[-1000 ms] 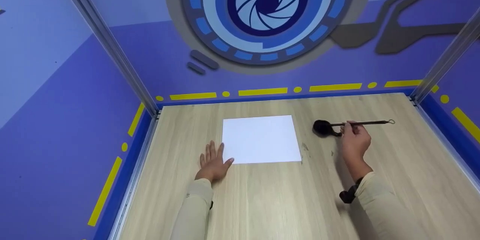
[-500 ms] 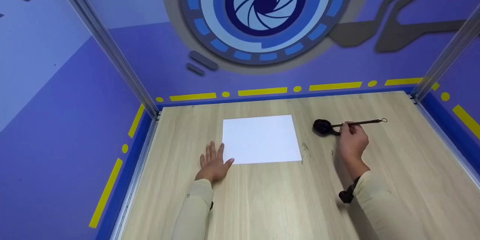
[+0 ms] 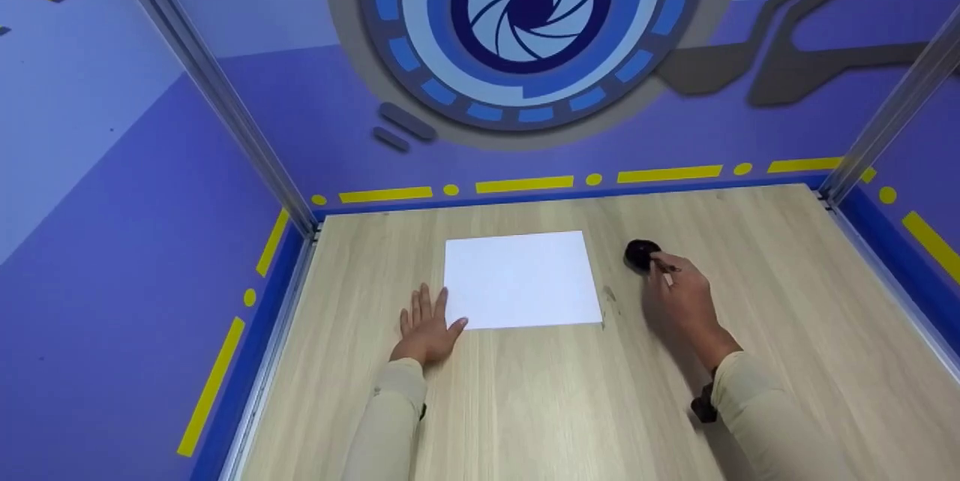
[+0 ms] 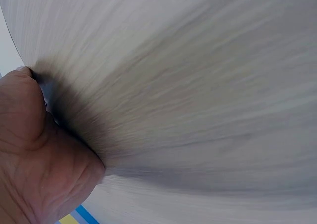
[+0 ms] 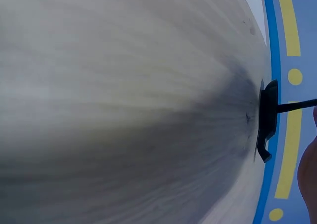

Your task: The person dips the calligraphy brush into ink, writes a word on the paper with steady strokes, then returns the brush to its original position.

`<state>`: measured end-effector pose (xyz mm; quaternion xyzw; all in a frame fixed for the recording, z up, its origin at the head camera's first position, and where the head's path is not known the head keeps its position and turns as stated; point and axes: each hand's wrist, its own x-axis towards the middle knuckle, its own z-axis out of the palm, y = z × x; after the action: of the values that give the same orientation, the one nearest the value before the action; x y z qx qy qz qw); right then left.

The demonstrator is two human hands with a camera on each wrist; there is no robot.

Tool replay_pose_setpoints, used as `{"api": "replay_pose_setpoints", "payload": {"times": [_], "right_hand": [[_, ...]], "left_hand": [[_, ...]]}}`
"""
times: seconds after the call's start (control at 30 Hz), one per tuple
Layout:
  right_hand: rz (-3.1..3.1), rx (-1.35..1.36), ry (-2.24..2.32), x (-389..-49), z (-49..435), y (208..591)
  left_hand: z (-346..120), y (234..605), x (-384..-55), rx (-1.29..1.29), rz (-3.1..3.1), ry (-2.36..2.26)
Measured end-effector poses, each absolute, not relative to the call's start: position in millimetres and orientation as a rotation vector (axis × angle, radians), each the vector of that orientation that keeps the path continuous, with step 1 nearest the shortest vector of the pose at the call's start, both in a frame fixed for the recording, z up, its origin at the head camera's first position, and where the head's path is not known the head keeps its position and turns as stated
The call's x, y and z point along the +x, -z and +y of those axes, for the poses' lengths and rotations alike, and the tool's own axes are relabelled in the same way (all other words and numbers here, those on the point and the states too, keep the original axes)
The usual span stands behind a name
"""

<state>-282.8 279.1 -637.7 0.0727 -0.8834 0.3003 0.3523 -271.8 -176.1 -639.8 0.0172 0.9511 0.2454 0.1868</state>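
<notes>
A writing brush (image 3: 667, 266) is pinched between the thumb and fingers of my right hand (image 3: 686, 299). Its lower end is at a small black ink dish (image 3: 638, 255) on the tabletop. In the right wrist view the brush handle (image 5: 297, 106) stands roughly square to the dish (image 5: 268, 112); the tip is hidden in it. My left hand (image 3: 429, 327) lies flat with spread fingers at the left edge of a blank white sheet of paper (image 3: 523, 280). Its thumb and forefinger touch the paper's edge. The left wrist view shows the hand's palm side (image 4: 49, 159) against the table.
The wooden table (image 3: 517, 406) is enclosed by a blue-purple back wall (image 3: 300, 121) and side walls, with metal posts (image 3: 217, 98) at the corners. Dark smudges (image 3: 611, 301) mark the wood between paper and dish.
My right hand has moved slightly left and closer to the ink dish. The brush has swung from lying nearly level, pointing right, to a steeper stance. My left hand and the paper have stayed put.
</notes>
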Motion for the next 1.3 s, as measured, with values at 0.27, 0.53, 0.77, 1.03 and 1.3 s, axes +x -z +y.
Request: {"api": "replay_pose_setpoints", "payload": {"times": [0.27, 0.53, 0.77, 1.03, 1.3], "right_hand": [[-2.231, 0.2, -0.857, -282.5, 285.1, 632.3], [-2.166, -0.109, -1.133, -284.6, 294.6, 615.8], [-2.123, -0.241, -1.231, -286.1, 296.7, 609.5], [-2.017, -0.437, -1.409, -290.2, 303.0, 604.2], [-1.996, -0.582, -1.546, -293.6, 315.0, 607.0]], "left_hand": [[-178.1, 650.3, -276.3, 0.035, 2.676, -0.707], [-177.7, 656.6, -278.5, 0.031, 2.68, -0.693], [-177.0, 646.5, -274.0, 0.029, 2.67, -0.721], [-176.0, 643.3, -270.5, 0.031, 2.676, -0.724], [-177.2, 645.9, -272.9, 0.04, 2.676, -0.748]]}}
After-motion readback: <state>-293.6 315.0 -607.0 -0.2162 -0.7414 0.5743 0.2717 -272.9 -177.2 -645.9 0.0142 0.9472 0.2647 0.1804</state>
